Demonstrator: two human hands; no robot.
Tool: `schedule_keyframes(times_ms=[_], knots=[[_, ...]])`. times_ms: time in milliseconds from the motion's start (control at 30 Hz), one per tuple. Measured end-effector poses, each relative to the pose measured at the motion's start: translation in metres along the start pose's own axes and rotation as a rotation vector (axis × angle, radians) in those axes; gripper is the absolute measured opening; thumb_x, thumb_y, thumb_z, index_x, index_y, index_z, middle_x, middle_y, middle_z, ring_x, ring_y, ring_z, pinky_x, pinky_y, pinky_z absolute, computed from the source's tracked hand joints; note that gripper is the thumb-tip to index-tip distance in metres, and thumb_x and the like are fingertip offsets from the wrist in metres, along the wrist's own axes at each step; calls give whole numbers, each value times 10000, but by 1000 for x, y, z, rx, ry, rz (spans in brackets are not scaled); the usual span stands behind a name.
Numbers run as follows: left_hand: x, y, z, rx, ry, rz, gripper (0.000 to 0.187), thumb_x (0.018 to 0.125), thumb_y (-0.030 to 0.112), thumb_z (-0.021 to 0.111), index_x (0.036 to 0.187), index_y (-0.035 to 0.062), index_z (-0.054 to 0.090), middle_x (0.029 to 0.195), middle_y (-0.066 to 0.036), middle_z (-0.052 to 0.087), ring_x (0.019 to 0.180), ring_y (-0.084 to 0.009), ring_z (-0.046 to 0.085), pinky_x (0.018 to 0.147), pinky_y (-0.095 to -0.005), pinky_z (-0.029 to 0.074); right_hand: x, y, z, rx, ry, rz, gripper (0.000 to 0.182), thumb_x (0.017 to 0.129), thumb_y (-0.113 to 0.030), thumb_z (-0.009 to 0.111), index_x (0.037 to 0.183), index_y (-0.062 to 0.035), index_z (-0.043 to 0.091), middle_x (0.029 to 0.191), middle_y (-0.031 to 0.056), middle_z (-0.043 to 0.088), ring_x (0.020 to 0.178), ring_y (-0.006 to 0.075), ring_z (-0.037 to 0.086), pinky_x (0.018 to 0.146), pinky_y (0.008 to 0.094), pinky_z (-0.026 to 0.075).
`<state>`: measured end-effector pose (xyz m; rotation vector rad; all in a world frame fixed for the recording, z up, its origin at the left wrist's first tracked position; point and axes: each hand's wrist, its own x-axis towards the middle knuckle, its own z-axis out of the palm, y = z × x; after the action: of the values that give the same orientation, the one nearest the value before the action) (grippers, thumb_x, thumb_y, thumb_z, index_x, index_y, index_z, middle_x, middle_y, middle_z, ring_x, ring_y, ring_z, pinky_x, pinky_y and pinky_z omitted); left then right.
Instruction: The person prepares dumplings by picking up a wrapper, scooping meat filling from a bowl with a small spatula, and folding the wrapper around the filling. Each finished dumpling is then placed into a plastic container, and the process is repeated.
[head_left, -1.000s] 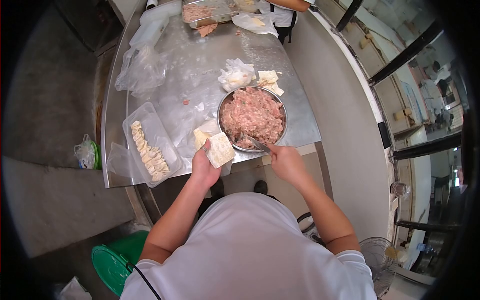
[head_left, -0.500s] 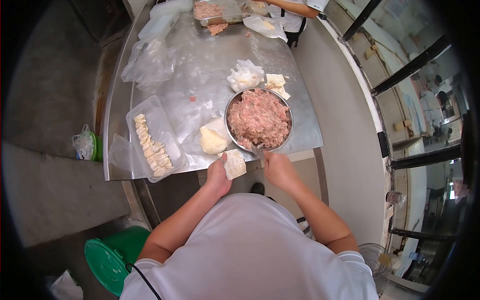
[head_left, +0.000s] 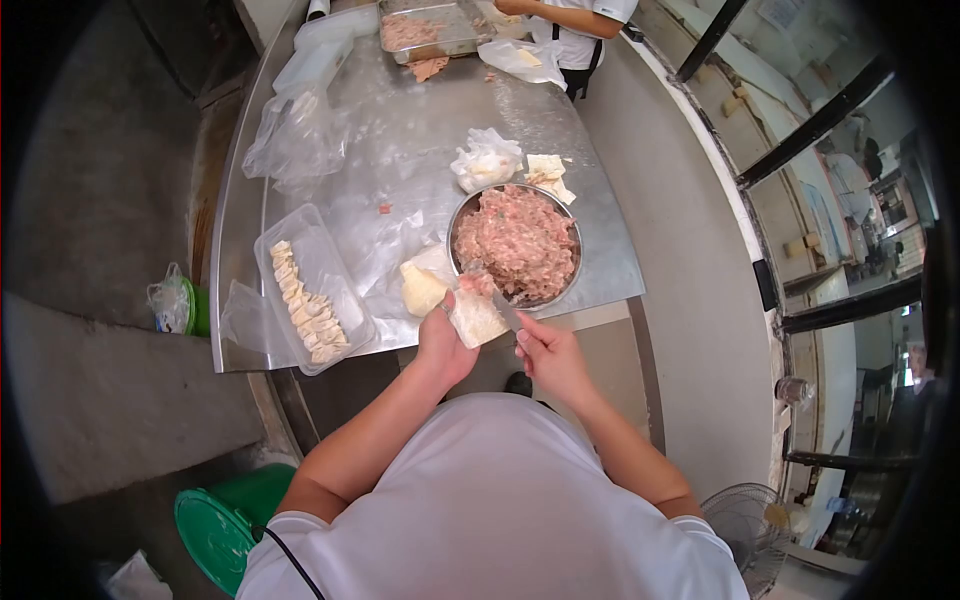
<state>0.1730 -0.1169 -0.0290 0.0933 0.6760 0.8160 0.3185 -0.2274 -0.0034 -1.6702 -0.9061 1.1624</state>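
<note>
My left hand (head_left: 445, 345) holds a square dough wrapper (head_left: 478, 322) over the table's front edge. In my right hand (head_left: 553, 357) is a flat metal spatula (head_left: 506, 310), its tip at the wrapper with a lump of minced meat (head_left: 477, 283). Just behind, a round metal bowl (head_left: 577, 266) is heaped with minced meat (head_left: 515, 240). Left of the bowl a stack of pale wrappers (head_left: 423, 290) lies on plastic. A clear plastic tray (head_left: 345, 285) farther left contains a row of folded dumplings (head_left: 305, 305).
On the metal table (head_left: 400, 120) are plastic bags (head_left: 300, 130), a white bag (head_left: 487, 160) and wrapper pieces (head_left: 546, 172). Beyond, a co-worker's arm (head_left: 565, 17) is near a meat tray (head_left: 430, 30). A green bucket (head_left: 215, 530) stands on the floor at left.
My right hand has moved the spatula from the bowl's edge to the wrapper, bringing meat with it. My left hand has tilted and shifted the wrapper slightly.
</note>
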Motion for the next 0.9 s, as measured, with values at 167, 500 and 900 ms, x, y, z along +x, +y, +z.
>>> schedule_keyframes(times_ms=[167,500,900], knots=[[11,14,30,-177,-12,-49,539,1137,349,192,1467,-31,385,1445,-225,521,1348,-361,517,1188,-516,373,-6,18,8,-609,215,-505,585,897,49,600,1408,-234,643,924,136,556,856,312,610,754,421,517],[26,25,24,-154,150,95,537,1138,355,205,1484,-26,355,1462,-206,496,1366,-352,496,1184,-508,393,-26,6,-24,-775,238,-455,592,859,55,613,1385,-212,658,906,148,553,830,339,615,726,463,513],[18,10,20,-135,107,81,521,1139,348,212,1494,-6,352,1475,-198,491,1354,-351,519,1173,-508,415,-6,9,-19,-563,180,-378,442,933,15,586,1334,-143,686,872,191,634,804,379,660,737,468,533]])
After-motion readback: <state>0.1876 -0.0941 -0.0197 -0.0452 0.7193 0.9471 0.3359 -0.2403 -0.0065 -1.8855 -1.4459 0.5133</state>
